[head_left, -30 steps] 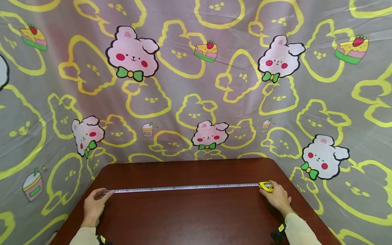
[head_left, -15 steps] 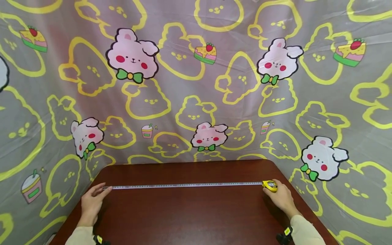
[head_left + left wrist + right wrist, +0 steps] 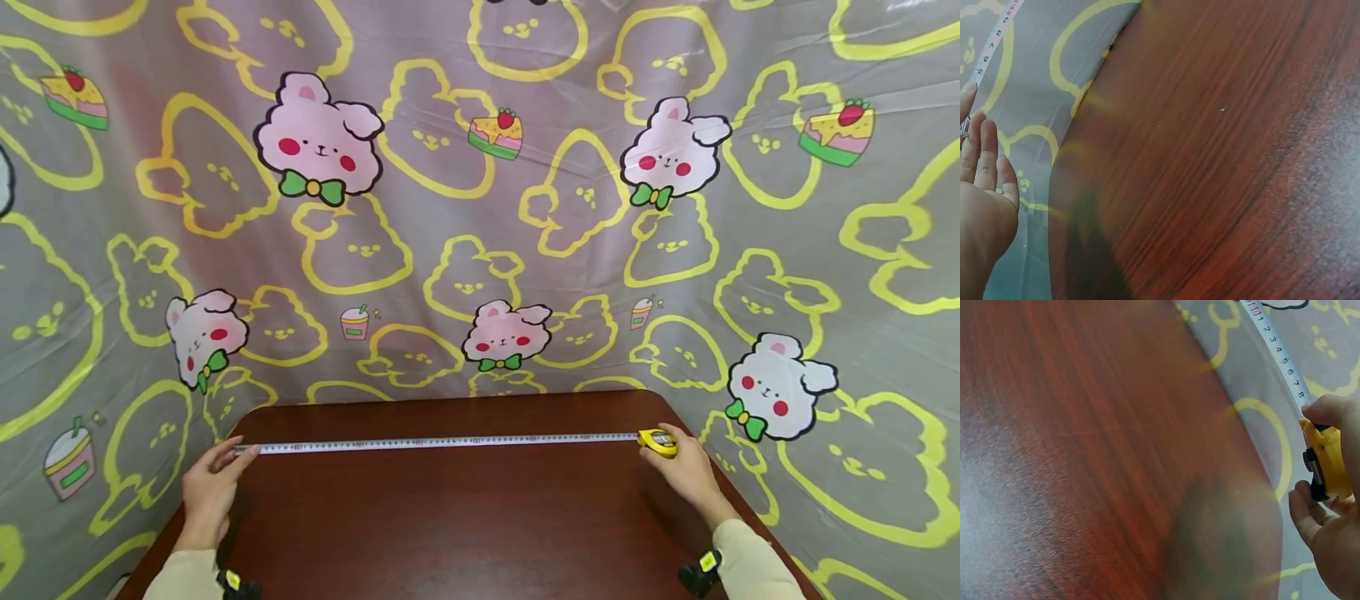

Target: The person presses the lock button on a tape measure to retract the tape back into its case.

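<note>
A white measuring tape strip (image 3: 450,442) stretches straight and nearly level between the two hands above the brown table. My left hand (image 3: 212,492) pinches its free end between thumb and fingers; in the left wrist view that hand (image 3: 985,194) is partly cut off by the frame's edge, with the strip (image 3: 992,40) running up from it. At the other end my right hand (image 3: 688,473) grips the yellow tape case (image 3: 660,442). The right wrist view shows the case (image 3: 1330,459) between thumb and fingers of that hand (image 3: 1338,544), the numbered strip (image 3: 1279,353) leaving its mouth.
The brown wooden table (image 3: 450,525) has rounded far corners. A grey curtain (image 3: 420,208) with yellow outlines and cartoon rabbits surrounds its back and both sides. Black devices with yellow marks sit at both wrists.
Both hands have moved up in the head view, toward the table's far edge, and the left also a little leftward. More strip spans between them, and both holds are unchanged.
</note>
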`<state>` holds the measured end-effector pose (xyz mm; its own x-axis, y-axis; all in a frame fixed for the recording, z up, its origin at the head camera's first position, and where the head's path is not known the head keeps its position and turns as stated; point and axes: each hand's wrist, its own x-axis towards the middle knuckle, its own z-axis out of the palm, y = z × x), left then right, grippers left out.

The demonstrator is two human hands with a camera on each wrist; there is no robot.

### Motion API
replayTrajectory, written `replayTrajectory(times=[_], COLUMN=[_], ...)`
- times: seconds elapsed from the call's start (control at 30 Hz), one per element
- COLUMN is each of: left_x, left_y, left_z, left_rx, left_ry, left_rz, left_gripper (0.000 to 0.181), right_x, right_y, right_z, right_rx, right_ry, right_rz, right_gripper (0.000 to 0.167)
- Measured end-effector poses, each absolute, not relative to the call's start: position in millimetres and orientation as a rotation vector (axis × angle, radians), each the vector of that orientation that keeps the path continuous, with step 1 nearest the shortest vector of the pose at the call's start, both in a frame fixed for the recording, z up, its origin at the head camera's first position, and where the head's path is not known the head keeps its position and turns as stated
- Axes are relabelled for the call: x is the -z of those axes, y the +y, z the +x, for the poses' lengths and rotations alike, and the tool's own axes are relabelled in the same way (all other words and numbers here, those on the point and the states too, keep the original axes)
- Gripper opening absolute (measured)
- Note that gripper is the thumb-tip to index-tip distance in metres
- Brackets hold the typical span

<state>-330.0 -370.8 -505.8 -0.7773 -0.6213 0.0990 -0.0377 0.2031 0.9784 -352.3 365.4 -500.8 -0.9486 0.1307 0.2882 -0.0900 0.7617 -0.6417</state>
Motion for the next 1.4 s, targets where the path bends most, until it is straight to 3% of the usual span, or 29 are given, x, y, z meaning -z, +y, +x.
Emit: replayTrajectory(times=[0.4, 0.7, 0.97, 1.2, 1.4], left_x=[498.4, 490.1, 483.9, 477.9, 478.1], left_y=[-369.0, -369.5, -369.0, -371.6, -375.2], left_z=[-330.4, -334.0, -334.4, -332.1, -330.5], left_rx=[1.642, 1.622, 1.615, 1.641, 1.623], left_ry=[-2.001, -1.992, -2.0, -2.004, -2.056], left_rz=[0.575, 0.517, 0.505, 0.479, 0.477], left_gripper=[0.064, 0.061, 0.057, 0.042, 0.055], right_x=[482.9, 476.8, 475.1, 470.1, 468.0], right_y=[364.8, 363.3, 363.5, 360.4, 361.3], right_z=[-349.5, -350.9, -351.4, -352.7, -353.2], right_rx=[-1.002, -0.944, -1.003, -1.08, -1.188], right_ry=[-2.55, -2.485, -2.469, -2.418, -2.425], right_rz=[-0.005, 0.09, 0.058, 0.081, 0.095], right_gripper=[0.069, 0.051, 0.053, 0.048, 0.05])
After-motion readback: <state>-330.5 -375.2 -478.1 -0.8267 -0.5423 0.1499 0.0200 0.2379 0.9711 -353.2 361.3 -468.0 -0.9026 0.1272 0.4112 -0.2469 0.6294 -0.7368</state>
